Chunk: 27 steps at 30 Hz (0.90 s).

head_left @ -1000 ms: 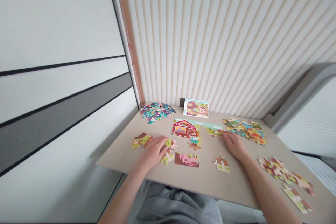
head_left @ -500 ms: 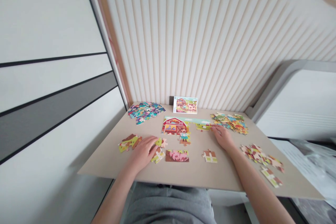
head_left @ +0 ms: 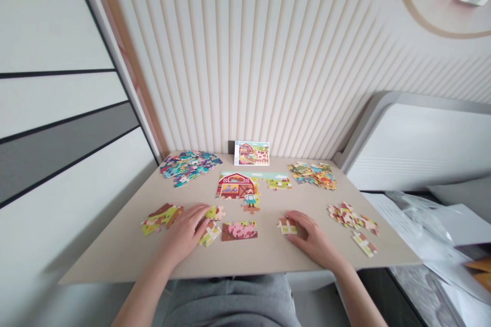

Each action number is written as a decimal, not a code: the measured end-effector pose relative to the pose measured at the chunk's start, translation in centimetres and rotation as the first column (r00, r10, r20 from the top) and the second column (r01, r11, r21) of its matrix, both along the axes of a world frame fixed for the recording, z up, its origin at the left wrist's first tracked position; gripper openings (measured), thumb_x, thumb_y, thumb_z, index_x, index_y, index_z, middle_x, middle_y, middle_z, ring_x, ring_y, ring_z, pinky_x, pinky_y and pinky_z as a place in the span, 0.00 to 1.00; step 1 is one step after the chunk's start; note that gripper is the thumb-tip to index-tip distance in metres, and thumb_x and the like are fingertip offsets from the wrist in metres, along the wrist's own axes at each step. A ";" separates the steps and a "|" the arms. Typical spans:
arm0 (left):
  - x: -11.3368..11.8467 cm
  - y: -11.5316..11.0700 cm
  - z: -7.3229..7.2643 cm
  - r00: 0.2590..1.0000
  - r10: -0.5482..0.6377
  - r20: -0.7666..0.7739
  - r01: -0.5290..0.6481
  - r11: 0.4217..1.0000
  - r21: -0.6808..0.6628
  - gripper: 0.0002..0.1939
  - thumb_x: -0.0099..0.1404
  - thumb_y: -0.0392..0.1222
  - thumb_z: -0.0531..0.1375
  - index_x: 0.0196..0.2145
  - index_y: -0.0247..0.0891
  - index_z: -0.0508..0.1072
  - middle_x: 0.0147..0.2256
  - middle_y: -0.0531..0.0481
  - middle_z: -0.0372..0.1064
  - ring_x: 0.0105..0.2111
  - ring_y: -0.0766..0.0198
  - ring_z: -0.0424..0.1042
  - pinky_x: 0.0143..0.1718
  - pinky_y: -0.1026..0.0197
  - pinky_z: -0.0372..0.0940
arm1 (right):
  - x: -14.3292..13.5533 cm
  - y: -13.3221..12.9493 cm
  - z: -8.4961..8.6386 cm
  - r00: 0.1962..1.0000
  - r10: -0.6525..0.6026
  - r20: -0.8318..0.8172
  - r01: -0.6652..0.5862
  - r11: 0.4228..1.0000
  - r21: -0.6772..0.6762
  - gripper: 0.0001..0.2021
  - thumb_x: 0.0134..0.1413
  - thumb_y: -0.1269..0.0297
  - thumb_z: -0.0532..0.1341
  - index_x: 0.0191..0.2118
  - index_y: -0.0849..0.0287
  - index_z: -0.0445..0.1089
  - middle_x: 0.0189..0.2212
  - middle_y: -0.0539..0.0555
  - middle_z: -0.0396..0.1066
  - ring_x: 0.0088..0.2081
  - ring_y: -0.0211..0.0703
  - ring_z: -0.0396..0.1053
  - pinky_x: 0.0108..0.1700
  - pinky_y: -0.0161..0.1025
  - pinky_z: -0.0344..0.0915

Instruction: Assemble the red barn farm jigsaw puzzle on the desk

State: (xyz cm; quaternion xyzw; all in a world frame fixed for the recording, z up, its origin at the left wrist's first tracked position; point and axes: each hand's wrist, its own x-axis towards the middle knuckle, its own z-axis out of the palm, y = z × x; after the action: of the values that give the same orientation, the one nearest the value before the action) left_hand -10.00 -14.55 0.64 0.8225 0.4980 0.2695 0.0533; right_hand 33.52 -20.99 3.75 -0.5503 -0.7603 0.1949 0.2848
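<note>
My left hand [head_left: 187, 230] lies low over the table, thumb apart from the fingers. Its fingertips reach the edge of a green puzzle piece [head_left: 210, 212], and a white-fence piece [head_left: 210, 234] lies by the thumb. Around a brown-and-green fence piece [head_left: 287, 226], my right hand [head_left: 309, 237] is spread, fingers at its far side and thumb at its near side; firm contact cannot be made out. Between the hands lies a joined pink pig section [head_left: 240, 231]. Beyond them is a partly joined barn puzzle [head_left: 236, 186], with a farmer piece [head_left: 250, 199] at its lower right.
A picture card [head_left: 252, 153] leans at the wall. Loose pieces form a purple-blue pile [head_left: 190, 166] back left, an orange-green pile [head_left: 314, 174] back right, a cluster [head_left: 161, 217] at left and another [head_left: 347, 214] at right. A single fence piece [head_left: 364, 243] lies near the right edge.
My right hand has left the upper right end of the barn puzzle and come down to the fence piece. My left hand stays by the green piece. The view has shifted right.
</note>
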 end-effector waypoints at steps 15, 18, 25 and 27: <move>0.1 -0.1 0.3 1.000 0.005 -0.001 -0.005 1.000 0.006 0.20 0.75 0.50 0.52 0.60 0.45 0.70 0.58 0.45 0.71 0.59 0.54 0.69 0.62 0.48 0.64 | -0.4 -0.4 -1.1 0.996 -0.076 0.052 0.071 0.993 0.097 0.21 0.63 0.55 0.63 0.61 0.47 0.70 0.60 0.54 0.70 0.62 0.52 0.65 0.65 0.53 0.62; 0.0 0.0 0.1 1.000 0.008 -0.011 -0.008 1.000 -0.006 0.20 0.75 0.50 0.51 0.60 0.46 0.70 0.59 0.45 0.71 0.59 0.53 0.69 0.62 0.47 0.64 | -0.7 -0.5 -0.9 0.995 -0.084 0.059 0.077 0.992 0.105 0.21 0.64 0.56 0.63 0.60 0.47 0.70 0.59 0.54 0.70 0.62 0.52 0.65 0.65 0.52 0.62; -0.4 0.3 -0.6 1.000 0.003 -0.019 -0.003 1.000 0.011 0.21 0.75 0.52 0.52 0.61 0.46 0.69 0.59 0.46 0.70 0.61 0.53 0.68 0.63 0.48 0.63 | -0.4 -0.6 -1.0 0.959 -0.257 0.121 0.225 0.946 0.232 0.17 0.69 0.57 0.54 0.57 0.52 0.72 0.58 0.57 0.70 0.59 0.51 0.67 0.62 0.51 0.63; -0.5 0.4 -0.7 1.000 -0.002 -0.025 0.003 1.000 0.014 0.21 0.75 0.51 0.52 0.61 0.45 0.69 0.60 0.45 0.70 0.61 0.53 0.68 0.63 0.48 0.63 | 1.0 -0.5 -1.3 0.896 -0.410 0.170 0.348 0.887 0.304 0.17 0.69 0.58 0.52 0.54 0.55 0.74 0.56 0.59 0.71 0.58 0.53 0.68 0.62 0.52 0.62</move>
State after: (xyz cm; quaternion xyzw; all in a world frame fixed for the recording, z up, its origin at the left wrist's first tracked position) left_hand -10.46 -14.17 -0.02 0.8267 0.4958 0.2627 0.0417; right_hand 34.50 -21.52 2.44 -0.6646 -0.6839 -0.0333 0.2990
